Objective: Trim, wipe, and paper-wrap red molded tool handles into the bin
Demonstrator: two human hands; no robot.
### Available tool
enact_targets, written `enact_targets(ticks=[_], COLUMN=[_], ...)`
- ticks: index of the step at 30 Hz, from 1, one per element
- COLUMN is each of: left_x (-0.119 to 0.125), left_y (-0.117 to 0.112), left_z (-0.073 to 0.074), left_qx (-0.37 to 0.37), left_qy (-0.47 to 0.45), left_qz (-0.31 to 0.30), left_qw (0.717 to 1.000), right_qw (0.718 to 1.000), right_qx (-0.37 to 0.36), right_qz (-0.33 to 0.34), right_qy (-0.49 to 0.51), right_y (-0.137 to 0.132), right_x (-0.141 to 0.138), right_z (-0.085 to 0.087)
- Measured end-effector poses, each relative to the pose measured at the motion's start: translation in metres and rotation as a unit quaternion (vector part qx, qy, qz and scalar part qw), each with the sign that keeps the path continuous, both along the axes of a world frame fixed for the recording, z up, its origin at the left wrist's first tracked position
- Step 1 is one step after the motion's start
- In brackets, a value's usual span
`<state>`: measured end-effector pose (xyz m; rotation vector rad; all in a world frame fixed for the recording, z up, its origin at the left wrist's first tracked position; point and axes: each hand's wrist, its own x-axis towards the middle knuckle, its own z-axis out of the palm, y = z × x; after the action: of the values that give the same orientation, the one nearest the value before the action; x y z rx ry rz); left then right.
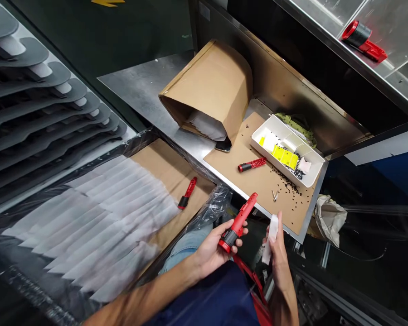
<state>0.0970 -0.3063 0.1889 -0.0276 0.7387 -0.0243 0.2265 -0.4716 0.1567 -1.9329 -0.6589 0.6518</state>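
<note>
My left hand (214, 249) grips a red-and-black handheld tool (237, 224), its black-and-red end near my palm and its red body pointing away. My right hand (275, 253) pinches a strip of white foam or cloth (271, 237). Just beyond both hands lies a cardboard sheet (268, 190) on a steel bench, scattered with small black screws. A similar red tool (251, 165) rests on that sheet, next to a white compartment tray (268, 145) holding yellow labels and white pieces. Another red tool (187, 193) lies on cardboard to my left.
A brown paper bag (207, 86) lies on the steel bench with white sheets inside. Stacked dark trays (37, 90) rise at left above white sleeves (88, 226) on black plastic. A red tool (363, 40) sits on a shelf at upper right.
</note>
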Motion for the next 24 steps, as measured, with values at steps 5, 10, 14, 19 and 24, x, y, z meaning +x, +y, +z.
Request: enact_targets(ticks=[5, 10, 14, 19, 24], left_x=[-0.003, -0.004, -0.005, -0.007, -0.005], left_y=[-0.003, -0.003, -0.004, -0.007, -0.010], left_z=[-0.001, -0.001, -0.005, -0.005, -0.008], left_qx=[0.012, 0.031, 0.054, 0.052, 0.028], left_qy=[-0.027, -0.043, -0.053, -0.054, -0.052], left_qz=[-0.040, -0.085, -0.098, -0.112, -0.113], left_qw=[0.999, 0.995, 0.992, 0.991, 0.992], right_qw=[0.983, 0.951, 0.940, 0.931, 0.944], right_qx=[-0.062, -0.073, 0.021, 0.074, 0.098], right_qz=[0.079, 0.098, 0.084, 0.040, 0.007], right_qy=[-0.156, -0.285, -0.330, -0.356, -0.314], right_y=[0.034, 0.051, 0.048, 0.046, 0.041], right_x=[0.005, 0.006, 0.005, 0.004, -0.016], right_z=[0.016, 0.024, 0.019, 0.014, 0.008])
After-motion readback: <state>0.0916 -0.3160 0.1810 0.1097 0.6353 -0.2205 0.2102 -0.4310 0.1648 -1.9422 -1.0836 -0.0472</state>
